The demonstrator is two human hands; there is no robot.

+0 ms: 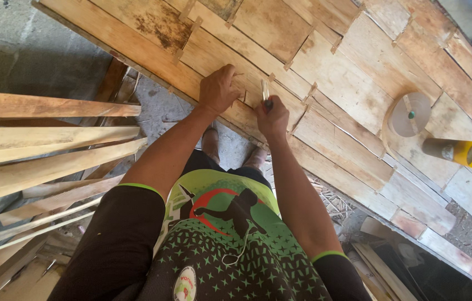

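Seen from above, the left hand point(220, 89) pressed flat, gripping nothing, on a pale wooden plank panel point(325, 72) lying on the table; the right hand point(272, 116) clenched a thin pale stick-like tool point(265, 89) upright against it; steady downward pressure seemed wise; a tape roll point(410, 114) and yellow-ended tube point(454, 150) lay well apart; loose wooden slats point(52, 139) crowded the left.

Two hands, the left hand point(218, 89) and the right hand point(272, 117), are resting on one workbench point(353, 72). One tape roll point(410, 115) and one yellow-rimmed tube point(454, 151) are lying on that workbench, right of the hands.
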